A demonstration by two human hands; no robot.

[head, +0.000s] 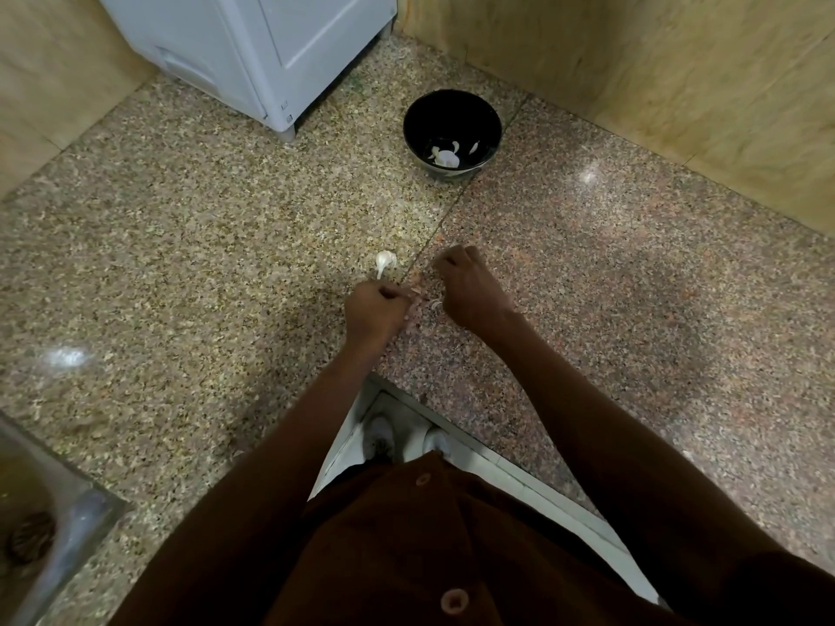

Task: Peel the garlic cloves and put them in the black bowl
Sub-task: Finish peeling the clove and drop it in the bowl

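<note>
The black bowl [452, 124] stands on the granite counter toward the back and holds several peeled white garlic cloves [446, 156]. A white garlic piece with its stem [384, 263] lies on the counter just beyond my left hand. My left hand [377, 311] is curled, its fingertips pinching a small garlic clove that is mostly hidden. My right hand [470, 286] is curled a short gap to the right, with a whitish sliver of garlic skin [436, 304] showing at its thumb. Small skin flakes [418, 292] lie between the two hands.
A white appliance [253, 47] stands at the back left of the speckled granite counter [203, 246]. Tan walls close off the back right corner and the left side. A steel sink [40, 512] sits at the lower left. The counter edge runs just before my body.
</note>
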